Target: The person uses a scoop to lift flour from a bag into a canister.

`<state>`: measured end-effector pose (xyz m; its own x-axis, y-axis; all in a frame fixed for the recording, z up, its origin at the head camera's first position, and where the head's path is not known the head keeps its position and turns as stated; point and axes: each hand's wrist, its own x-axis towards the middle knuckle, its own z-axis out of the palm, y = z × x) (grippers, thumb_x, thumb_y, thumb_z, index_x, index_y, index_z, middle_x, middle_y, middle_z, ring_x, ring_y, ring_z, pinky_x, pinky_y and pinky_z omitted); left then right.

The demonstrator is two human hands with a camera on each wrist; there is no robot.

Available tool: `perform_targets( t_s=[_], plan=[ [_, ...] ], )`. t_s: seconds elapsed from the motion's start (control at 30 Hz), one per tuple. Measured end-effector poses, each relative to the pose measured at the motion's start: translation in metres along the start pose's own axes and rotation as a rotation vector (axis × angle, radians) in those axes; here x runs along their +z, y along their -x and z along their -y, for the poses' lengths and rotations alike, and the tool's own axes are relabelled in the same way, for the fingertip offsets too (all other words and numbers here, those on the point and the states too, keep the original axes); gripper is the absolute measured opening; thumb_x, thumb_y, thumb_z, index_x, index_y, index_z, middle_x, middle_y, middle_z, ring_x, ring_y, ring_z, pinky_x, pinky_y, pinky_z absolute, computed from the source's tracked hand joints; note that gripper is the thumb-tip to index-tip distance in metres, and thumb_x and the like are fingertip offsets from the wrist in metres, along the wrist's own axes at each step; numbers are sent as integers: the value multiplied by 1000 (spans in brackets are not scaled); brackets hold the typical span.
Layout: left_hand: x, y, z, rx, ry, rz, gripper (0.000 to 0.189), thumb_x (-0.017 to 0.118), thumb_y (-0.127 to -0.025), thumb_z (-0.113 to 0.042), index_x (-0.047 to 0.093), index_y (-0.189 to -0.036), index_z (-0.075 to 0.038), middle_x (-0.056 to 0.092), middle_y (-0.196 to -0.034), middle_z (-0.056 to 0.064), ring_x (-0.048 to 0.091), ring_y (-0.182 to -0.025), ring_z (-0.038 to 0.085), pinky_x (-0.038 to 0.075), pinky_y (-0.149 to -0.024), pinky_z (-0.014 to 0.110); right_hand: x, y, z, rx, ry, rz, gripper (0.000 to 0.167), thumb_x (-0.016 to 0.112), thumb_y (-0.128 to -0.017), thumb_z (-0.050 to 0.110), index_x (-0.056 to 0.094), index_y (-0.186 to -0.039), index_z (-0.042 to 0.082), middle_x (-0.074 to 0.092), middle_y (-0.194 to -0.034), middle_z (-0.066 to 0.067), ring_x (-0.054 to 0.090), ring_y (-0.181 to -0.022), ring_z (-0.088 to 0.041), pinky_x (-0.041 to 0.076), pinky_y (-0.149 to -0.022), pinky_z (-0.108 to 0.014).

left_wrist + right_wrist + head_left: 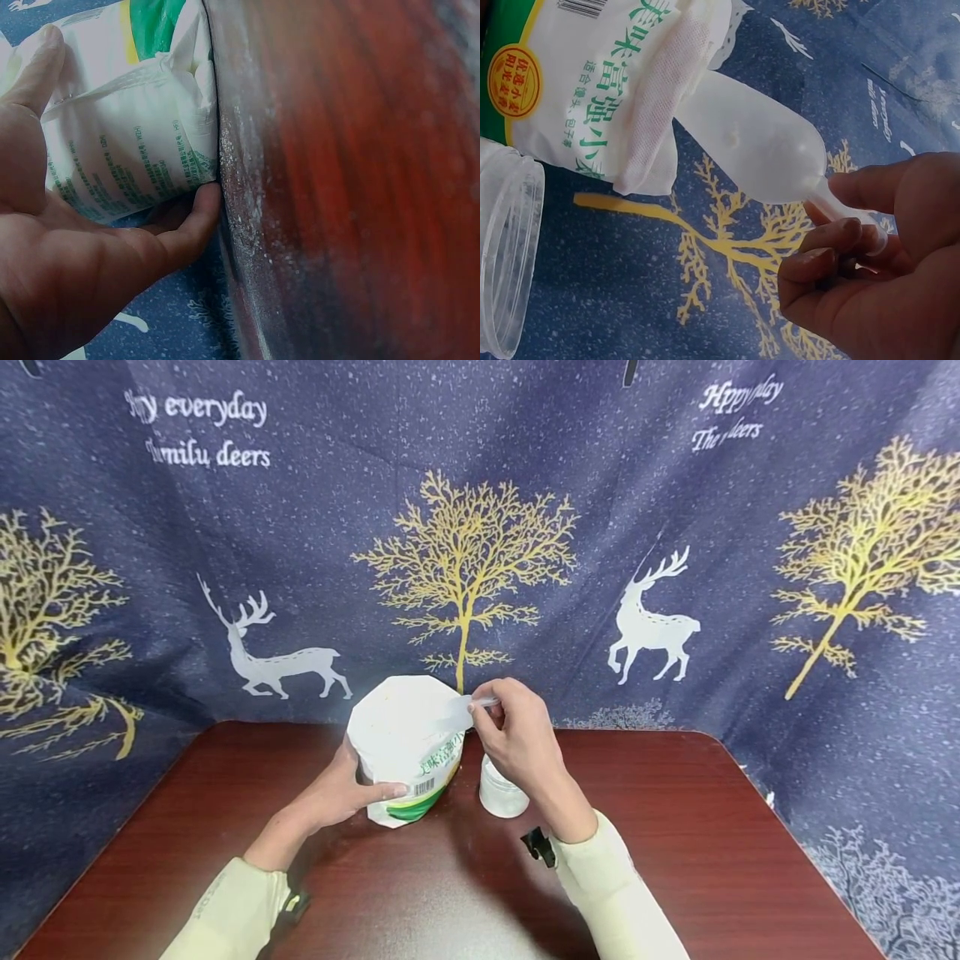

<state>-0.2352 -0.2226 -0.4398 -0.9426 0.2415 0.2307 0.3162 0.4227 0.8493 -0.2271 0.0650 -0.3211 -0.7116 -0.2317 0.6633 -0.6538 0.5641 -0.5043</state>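
Observation:
A white flour bag (401,768) with green print stands on the table, its top open and white inside. My left hand (341,789) grips its side, thumb across the front near the barcode; in the left wrist view the fingers reach under its lower edge. With thumb and fingers my right hand (519,735) pinches the handle of a translucent plastic scoop (757,142). The scoop's front end dips into the bag's mouth, hidden there by the rim. Just under my right hand sits a clear plastic jar (502,797), without a lid in the right wrist view.
The dark red wooden table (390,893) ends close behind the bag. A blue cloth backdrop (495,427) with trees and deer hangs there. Pale powder (244,195) speckles the table by the bag's base.

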Motion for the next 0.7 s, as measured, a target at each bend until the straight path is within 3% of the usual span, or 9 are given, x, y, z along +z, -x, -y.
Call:
perform_targets(
  t_s=[0.4,0.7],
  plan=[
    [1,-1,1,20,13,4,118,96,-81,-27,13,-164,-21,39,-157,12,38,-148,33,20,-123,64,3,-5,4,-27,78,74,7,70,-100,10,75,-103,5,65,-88,-4,53,-71,-20,47,-68,-36],
    [0,0,-2,25,8,14,117,95,-82,-26,12,-165,-20,38,-158,13,35,-149,33,17,-123,65,8,-7,7,-64,104,82,9,67,-100,7,73,-103,2,66,-90,-9,55,-78,-22,51,-75,-40]
  ],
)
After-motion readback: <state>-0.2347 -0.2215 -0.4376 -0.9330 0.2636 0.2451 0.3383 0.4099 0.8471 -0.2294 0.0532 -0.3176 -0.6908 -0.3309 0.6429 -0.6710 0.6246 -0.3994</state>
